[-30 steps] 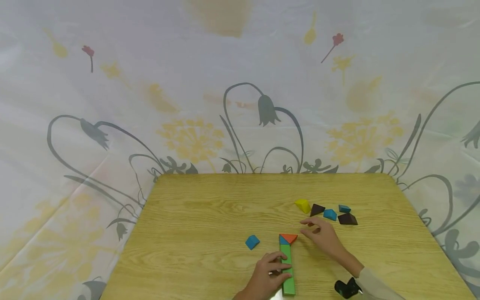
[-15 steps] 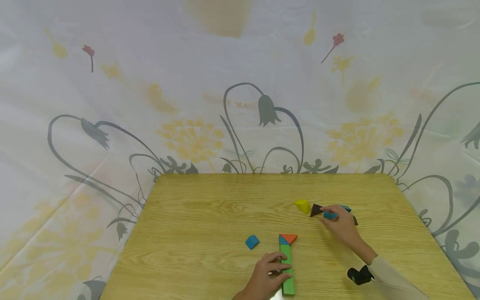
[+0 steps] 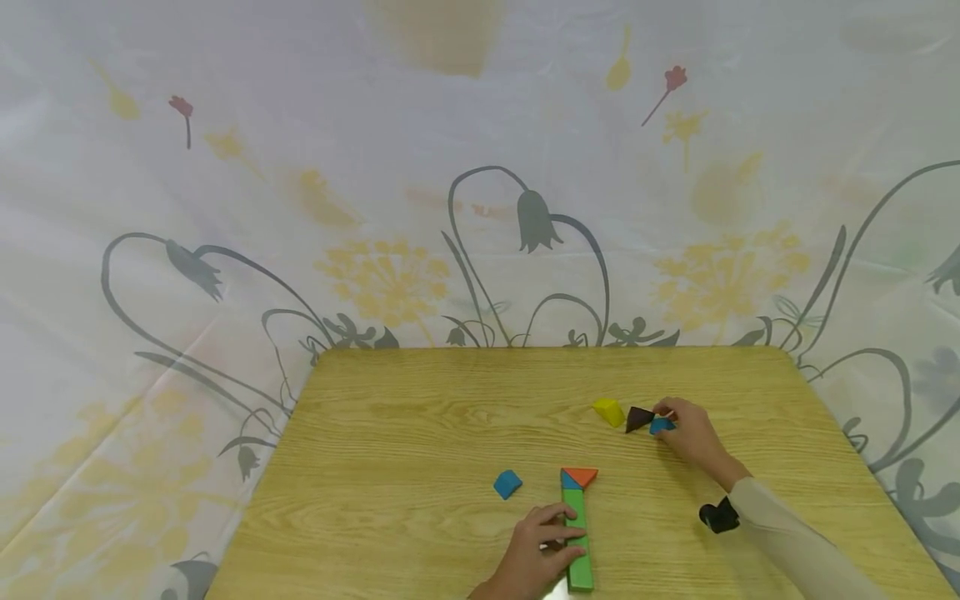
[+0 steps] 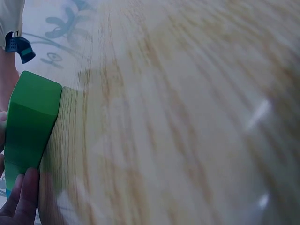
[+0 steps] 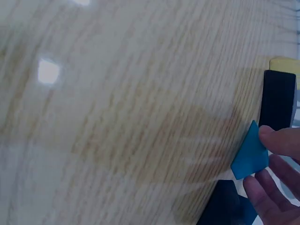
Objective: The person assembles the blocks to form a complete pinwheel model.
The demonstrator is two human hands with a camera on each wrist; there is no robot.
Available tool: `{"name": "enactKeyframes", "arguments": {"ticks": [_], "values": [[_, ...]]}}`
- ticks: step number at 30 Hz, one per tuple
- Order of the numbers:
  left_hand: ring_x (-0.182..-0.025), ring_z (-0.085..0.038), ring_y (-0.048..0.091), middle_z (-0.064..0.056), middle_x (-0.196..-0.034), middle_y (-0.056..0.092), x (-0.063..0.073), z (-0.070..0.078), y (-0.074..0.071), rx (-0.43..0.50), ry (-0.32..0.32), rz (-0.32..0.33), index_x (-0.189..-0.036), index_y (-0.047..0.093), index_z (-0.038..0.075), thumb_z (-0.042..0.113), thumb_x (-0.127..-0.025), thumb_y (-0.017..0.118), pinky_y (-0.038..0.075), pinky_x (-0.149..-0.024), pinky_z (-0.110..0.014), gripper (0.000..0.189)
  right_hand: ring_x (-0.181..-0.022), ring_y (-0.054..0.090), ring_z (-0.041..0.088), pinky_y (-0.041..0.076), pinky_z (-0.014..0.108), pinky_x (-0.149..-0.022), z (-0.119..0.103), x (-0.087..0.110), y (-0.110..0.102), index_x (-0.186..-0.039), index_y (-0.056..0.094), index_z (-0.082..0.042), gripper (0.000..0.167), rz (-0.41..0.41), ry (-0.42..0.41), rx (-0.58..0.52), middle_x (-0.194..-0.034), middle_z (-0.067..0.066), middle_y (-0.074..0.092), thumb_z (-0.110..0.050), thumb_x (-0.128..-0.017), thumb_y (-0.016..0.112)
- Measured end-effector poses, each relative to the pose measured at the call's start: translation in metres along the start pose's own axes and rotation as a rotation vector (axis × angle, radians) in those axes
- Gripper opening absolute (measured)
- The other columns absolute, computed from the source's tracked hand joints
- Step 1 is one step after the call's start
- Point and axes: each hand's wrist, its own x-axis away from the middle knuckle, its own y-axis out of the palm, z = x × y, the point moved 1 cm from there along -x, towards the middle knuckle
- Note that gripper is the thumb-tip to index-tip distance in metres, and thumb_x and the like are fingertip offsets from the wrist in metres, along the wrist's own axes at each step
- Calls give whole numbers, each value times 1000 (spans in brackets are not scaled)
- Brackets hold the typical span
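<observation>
My right hand (image 3: 693, 433) pinches a small blue wedge block (image 3: 662, 425) between thumb and fingers; the right wrist view shows the thumb (image 5: 281, 140) on one edge of this blue block (image 5: 251, 154). Beside it lies a dark brown block (image 3: 639, 418), then a yellow block (image 3: 609, 411). My left hand (image 3: 528, 546) holds the long green block piece (image 3: 579, 542), fingers over it and thumb near its lower part. At its far end sit a small blue triangle (image 3: 568, 481) and an orange-red triangle (image 3: 582, 476). Fingers also flank the green block (image 4: 33, 112) in the left wrist view.
A loose blue block (image 3: 507, 484) lies left of the green column on the wood-grain table (image 3: 390, 467). Another dark block (image 5: 222, 201) and a blue one (image 5: 247, 211) lie close under the right fingers. A patterned curtain (image 3: 300, 167) rises behind the table's far edge.
My right hand has moved right and away across the table to the group of blocks, and its fingers have come round a blue block. The left hand stays on the green piece.
</observation>
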Motion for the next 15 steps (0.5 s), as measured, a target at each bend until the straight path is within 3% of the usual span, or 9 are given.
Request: {"name": "enactKeyframes", "arguments": {"ticks": [8,15], "values": [[-92,-8,52,-9,-116,58,3,-19,6,-15,10,4,-105,72,0,15,-89,66,52,-68,-15,23,-81,59,36,52,47,-67,-2,-3,-5,-93,59,7,26,-74,22,74,-88,19,62,2,-74,75],[-93,-4,50,-6,-116,57,5,-24,6,-46,42,15,-104,72,1,16,-88,67,52,-67,-14,23,-76,59,29,52,43,-65,-2,5,-11,-89,64,4,19,-37,60,-8,-84,14,64,-5,-77,75]]}}
